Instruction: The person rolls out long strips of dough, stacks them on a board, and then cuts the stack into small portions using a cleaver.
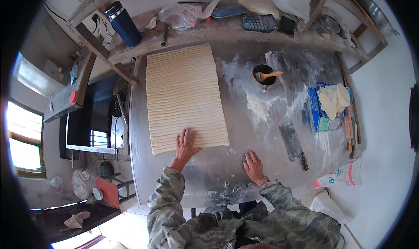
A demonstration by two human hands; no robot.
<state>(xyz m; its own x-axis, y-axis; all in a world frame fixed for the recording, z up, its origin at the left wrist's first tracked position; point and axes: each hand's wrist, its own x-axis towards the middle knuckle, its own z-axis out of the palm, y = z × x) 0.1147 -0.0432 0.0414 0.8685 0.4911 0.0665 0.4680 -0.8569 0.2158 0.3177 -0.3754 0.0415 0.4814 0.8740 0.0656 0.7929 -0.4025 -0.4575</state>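
A wide block of pale dough strips [185,96], laid side by side in many crosswise rows, lies on the metal worktable [244,179]. My left hand [187,147] rests with outstretched fingers on the nearest strips, close to the block's front edge. To the right of the dough, my right hand [254,167] touches the tabletop with its fingers extended and nothing in it. A cleaver [290,139] with a dark handle lies farther right, its blade pointing away from me.
A metal pot [257,80] holding a wooden-handled brush [271,75] stands amid scattered flour. A blue package [322,121] with a cloth [334,99] on it sits at the right. A shelf along the back carries a dark bottle [124,25] and a calculator [259,23].
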